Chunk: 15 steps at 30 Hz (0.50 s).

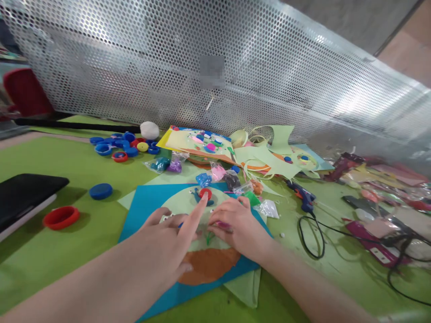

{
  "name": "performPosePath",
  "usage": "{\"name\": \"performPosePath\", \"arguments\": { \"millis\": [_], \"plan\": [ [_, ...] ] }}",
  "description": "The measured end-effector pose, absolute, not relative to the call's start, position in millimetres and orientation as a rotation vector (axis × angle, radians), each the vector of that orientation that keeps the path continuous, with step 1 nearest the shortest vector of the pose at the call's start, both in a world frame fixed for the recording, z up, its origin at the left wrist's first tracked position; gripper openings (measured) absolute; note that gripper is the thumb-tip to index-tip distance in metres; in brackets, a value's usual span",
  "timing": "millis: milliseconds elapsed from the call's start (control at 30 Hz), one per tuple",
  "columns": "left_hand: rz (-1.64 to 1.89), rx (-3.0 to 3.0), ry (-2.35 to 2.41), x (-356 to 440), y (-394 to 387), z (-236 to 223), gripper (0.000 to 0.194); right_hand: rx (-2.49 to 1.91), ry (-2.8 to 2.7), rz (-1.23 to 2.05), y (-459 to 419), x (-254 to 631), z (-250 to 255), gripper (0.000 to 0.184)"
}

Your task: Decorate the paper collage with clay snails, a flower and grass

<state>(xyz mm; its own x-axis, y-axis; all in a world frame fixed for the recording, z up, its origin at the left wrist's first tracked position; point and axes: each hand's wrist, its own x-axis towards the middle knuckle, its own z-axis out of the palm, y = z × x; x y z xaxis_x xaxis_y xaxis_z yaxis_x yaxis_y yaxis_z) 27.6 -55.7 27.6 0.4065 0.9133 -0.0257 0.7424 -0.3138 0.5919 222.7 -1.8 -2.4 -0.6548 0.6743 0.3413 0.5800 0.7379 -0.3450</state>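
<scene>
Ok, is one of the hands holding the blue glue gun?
No, the blue glue gun lies on the green table, apart from both the left hand and right hand.

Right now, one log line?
left hand: index at red cap | right hand: over picture, fingers by pink piece | glue gun: on table, right side

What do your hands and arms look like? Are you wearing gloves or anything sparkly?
No gloves! My left hand and right hand are both bare, and I see no rings. My left forearm and right forearm have no sleeve, watch or bracelet on the parts that show. My nails are too blurry to check for polish.
</scene>
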Motion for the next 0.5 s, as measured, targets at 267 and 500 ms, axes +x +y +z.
{"name": "performPosePath", "arguments": {
  "millis": [267,500],
  "plan": [
    [-0.079,2.28,1.445,41,-61,40,0.087,-0.95,-2.518,0.334,-2,221,-1,0.007],
    [-0.157,2.296,1.457,48,-65,40,0.092,-0.93,-2.482,0.312,3,222,-5,0.011]
  ]
}}
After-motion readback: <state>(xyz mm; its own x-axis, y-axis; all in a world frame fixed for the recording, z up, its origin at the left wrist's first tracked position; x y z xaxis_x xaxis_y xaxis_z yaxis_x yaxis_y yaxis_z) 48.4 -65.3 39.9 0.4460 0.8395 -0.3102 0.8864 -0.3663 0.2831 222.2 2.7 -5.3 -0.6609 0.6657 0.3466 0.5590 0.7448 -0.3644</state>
